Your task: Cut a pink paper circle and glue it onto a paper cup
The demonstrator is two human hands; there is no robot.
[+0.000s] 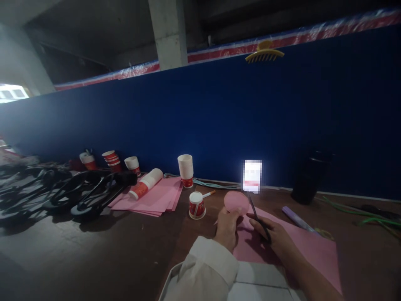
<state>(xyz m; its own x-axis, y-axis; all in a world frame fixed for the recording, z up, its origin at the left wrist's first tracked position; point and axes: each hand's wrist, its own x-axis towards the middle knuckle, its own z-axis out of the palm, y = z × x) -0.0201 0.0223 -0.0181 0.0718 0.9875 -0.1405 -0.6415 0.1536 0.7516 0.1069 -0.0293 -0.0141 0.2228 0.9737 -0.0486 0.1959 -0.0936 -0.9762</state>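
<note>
Two hands are working low in the middle of the frame: we're pinching a pink paper circle (236, 202) in our left hand (226, 228), and our right hand (277, 238) is gripping dark scissors (257, 218), blades right at the circle's right edge. A pink sheet (316, 248) is lying underneath on the table (94, 251), with a paper cup (196, 205) just to the left.

Lower centre: paper disc (236, 202) in left hand (227, 228), scissors (257, 217) in right hand (275, 236) just right of it, over a sheet (313, 248) on the table (94, 251). Left of disc, an upturned cup (197, 205); behind that, cup stack (186, 169) beside paper pile (156, 196).
</note>
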